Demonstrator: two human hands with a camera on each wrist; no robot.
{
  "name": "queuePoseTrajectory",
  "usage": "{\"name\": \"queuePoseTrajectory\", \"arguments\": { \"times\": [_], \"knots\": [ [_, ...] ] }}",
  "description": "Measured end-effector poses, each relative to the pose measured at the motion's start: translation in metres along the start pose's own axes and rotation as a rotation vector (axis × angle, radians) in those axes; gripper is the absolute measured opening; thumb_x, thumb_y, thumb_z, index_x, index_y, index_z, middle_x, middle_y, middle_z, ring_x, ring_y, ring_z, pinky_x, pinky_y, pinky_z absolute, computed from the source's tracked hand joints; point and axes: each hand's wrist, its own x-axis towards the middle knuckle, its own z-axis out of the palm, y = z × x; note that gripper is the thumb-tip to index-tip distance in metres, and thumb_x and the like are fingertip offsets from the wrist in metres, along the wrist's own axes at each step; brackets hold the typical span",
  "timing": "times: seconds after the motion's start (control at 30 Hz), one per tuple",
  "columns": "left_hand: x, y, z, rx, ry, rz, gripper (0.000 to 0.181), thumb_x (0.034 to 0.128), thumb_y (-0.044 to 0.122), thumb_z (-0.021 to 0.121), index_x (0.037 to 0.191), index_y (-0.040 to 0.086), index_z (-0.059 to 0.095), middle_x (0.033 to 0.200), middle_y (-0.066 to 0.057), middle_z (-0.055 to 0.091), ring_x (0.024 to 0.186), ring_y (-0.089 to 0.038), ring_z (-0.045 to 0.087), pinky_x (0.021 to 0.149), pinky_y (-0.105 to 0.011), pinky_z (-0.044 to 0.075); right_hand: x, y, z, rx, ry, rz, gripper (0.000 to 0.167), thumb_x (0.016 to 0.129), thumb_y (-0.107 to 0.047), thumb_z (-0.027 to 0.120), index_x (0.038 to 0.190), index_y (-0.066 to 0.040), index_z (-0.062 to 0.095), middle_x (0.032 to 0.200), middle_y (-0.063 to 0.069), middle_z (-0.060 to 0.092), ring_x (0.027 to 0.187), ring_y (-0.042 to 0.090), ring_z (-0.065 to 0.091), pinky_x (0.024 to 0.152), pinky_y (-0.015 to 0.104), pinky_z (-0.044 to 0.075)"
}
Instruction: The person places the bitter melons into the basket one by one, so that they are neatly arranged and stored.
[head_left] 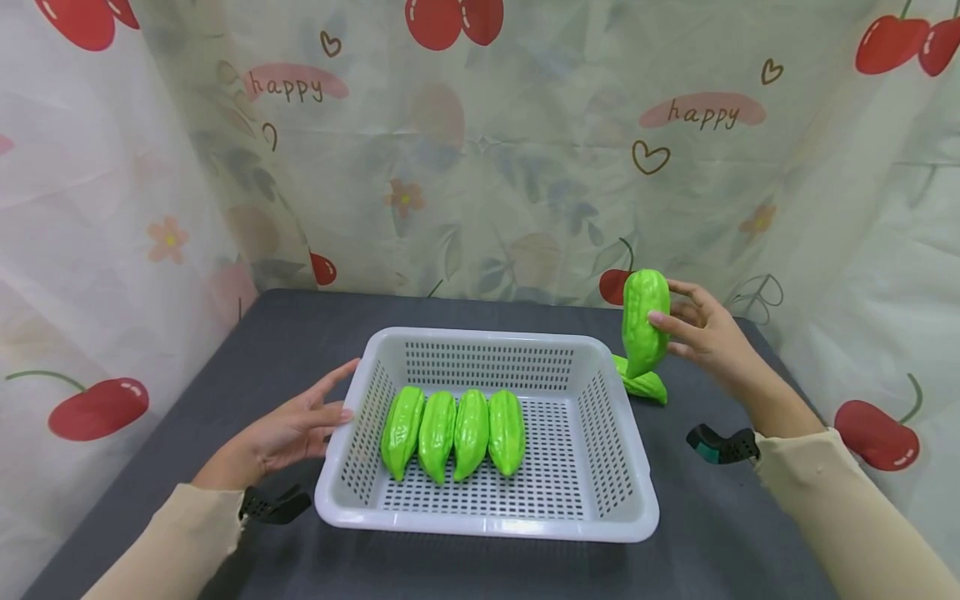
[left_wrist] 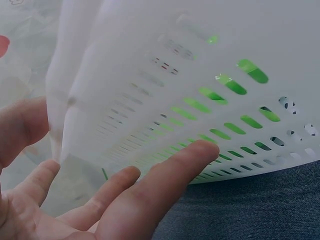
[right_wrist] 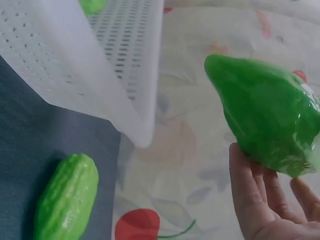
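My right hand (head_left: 701, 329) grips a bright green bitter melon (head_left: 646, 321) between thumb and fingers, raised beyond the basket's right rim. In the right wrist view, the held bitter melon (right_wrist: 270, 110) tapers away from the fingertips. A second bitter melon (right_wrist: 67, 197) lies on the table to the basket's right; the head view shows it partly hidden behind the held one. Inside the white plastic basket (head_left: 487, 527), several bitter melons (head_left: 472, 433) lie side by side, left of its middle. My left hand (head_left: 288, 429) touches the basket's left side with fingers spread and fairly straight.
The basket stands on a dark grey table (head_left: 300, 333). A patterned curtain (head_left: 480, 183) with cherries and flowers hangs behind the table and at both sides. Green shows through the slots in the basket wall (left_wrist: 150, 90) in the left wrist view.
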Motion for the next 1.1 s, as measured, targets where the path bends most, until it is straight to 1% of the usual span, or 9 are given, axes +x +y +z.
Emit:
{"name": "queuePoseTrajectory", "arguments": {
  "times": [0.07, 0.17, 0.3, 0.4, 0.53, 0.73, 0.9, 1.1],
  "knots": [
    [0.0, 0.0, 0.0, 0.0, 0.0, 0.001, 0.084, 0.0976, 0.009, 0.054, 0.153, 0.043, 0.001, 0.148, -0.011, 0.041, 0.119, -0.038, 0.059, 0.09, -0.064, 0.047, -0.002, 0.001, 0.005, -0.003, -0.008, -0.004, 0.066, 0.098, -0.026, 0.056, 0.152, -0.017, 0.02, 0.132, 0.005, 0.043, 0.103, 0.0, 0.059, 0.081, 0.018, 0.055],
    [0.0, 0.0, 0.0, 0.0, -0.001, 0.003, 0.084, 0.0977, 0.009, 0.054, 0.153, 0.043, 0.001, 0.148, -0.011, 0.041, 0.118, -0.037, 0.059, 0.09, -0.064, 0.047, -0.004, 0.003, 0.012, -0.001, -0.024, -0.018, 0.066, 0.098, -0.024, 0.056, 0.153, -0.024, 0.019, 0.134, 0.01, 0.042, 0.102, 0.001, 0.06, 0.081, 0.02, 0.055],
    [0.0, 0.0, 0.0, -0.003, -0.003, 0.005, 0.084, 0.0978, 0.009, 0.054, 0.153, 0.043, 0.001, 0.148, -0.01, 0.042, 0.118, -0.037, 0.059, 0.09, -0.064, 0.047, -0.006, 0.006, 0.023, -0.007, -0.039, -0.051, 0.069, 0.098, -0.02, 0.057, 0.153, -0.035, 0.019, 0.133, 0.012, 0.041, 0.103, 0.002, 0.06, 0.081, 0.022, 0.056],
    [-0.001, 0.0, 0.0, -0.007, -0.007, 0.005, 0.084, 0.0978, 0.008, 0.054, 0.153, 0.043, 0.0, 0.148, -0.01, 0.042, 0.118, -0.037, 0.059, 0.09, -0.065, 0.047, -0.008, 0.01, 0.032, -0.007, -0.055, -0.069, 0.07, 0.097, -0.018, 0.058, 0.152, -0.039, 0.02, 0.132, 0.014, 0.041, 0.103, 0.004, 0.061, 0.082, 0.025, 0.057],
    [0.0, 0.001, -0.001, -0.016, -0.02, 0.006, 0.085, 0.0979, 0.007, 0.053, 0.153, 0.042, -0.001, 0.147, -0.01, 0.043, 0.118, -0.037, 0.06, 0.09, -0.064, 0.047, -0.009, 0.016, 0.042, -0.003, -0.089, -0.076, 0.069, 0.097, -0.017, 0.059, 0.151, -0.038, 0.022, 0.128, 0.015, 0.044, 0.1, 0.009, 0.065, 0.084, 0.03, 0.057],
    [0.001, 0.002, -0.001, -0.038, -0.05, 0.008, 0.086, 0.0971, 0.002, 0.052, 0.154, 0.038, -0.002, 0.146, -0.014, 0.043, 0.116, -0.034, 0.061, 0.09, -0.064, 0.047, -0.012, 0.023, 0.058, -0.003, -0.132, -0.094, 0.071, 0.094, -0.013, 0.062, 0.151, -0.031, 0.023, 0.124, 0.019, 0.047, 0.098, 0.012, 0.067, 0.083, 0.04, 0.058],
    [0.001, 0.002, -0.002, -0.038, -0.051, 0.005, 0.086, 0.0972, 0.003, 0.052, 0.154, 0.039, -0.002, 0.147, -0.015, 0.042, 0.116, -0.034, 0.061, 0.09, -0.063, 0.048, -0.013, 0.025, 0.073, 0.008, -0.161, -0.096, 0.072, 0.093, -0.013, 0.065, 0.15, -0.03, 0.025, 0.124, 0.022, 0.046, 0.101, 0.013, 0.067, 0.083, 0.042, 0.058],
    [0.0, 0.003, -0.001, -0.039, -0.043, 0.0, 0.087, 0.0968, 0.003, 0.053, 0.154, 0.038, -0.002, 0.145, -0.013, 0.045, 0.115, -0.033, 0.061, 0.09, -0.063, 0.047, -0.013, 0.026, 0.089, 0.026, -0.203, -0.073, 0.073, 0.092, -0.013, 0.066, 0.15, -0.023, 0.023, 0.123, 0.025, 0.045, 0.105, 0.025, 0.065, 0.084, 0.047, 0.057]
  ]
}}
